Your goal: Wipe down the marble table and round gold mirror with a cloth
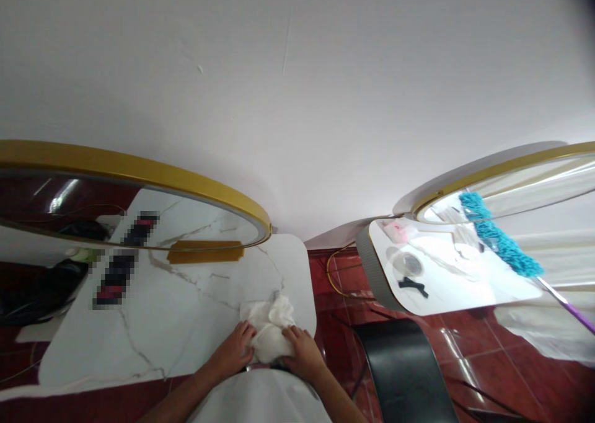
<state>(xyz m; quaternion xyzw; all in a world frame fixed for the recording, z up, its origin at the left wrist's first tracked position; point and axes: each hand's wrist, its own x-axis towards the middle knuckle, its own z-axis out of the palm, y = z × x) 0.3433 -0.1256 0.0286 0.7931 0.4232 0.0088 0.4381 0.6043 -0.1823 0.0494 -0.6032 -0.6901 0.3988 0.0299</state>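
A crumpled white cloth lies bunched at the front edge of the white marble-patterned tabletop, close to my body. My left hand has its fingers curled on the cloth's left side. On the opposite side, my right hand grips the cloth with bent fingers. Folds of the cloth partly hide the fingertips. A gold-framed mirror rises behind the tabletop, above a gold base plate. Further left on the table is a dark, pixelated item.
To the right stands a black chair on the red tiled floor. Beyond it, a second white table carries a round container and a black clip-like item. A turquoise duster leans there. A black bag-like object sits far left.
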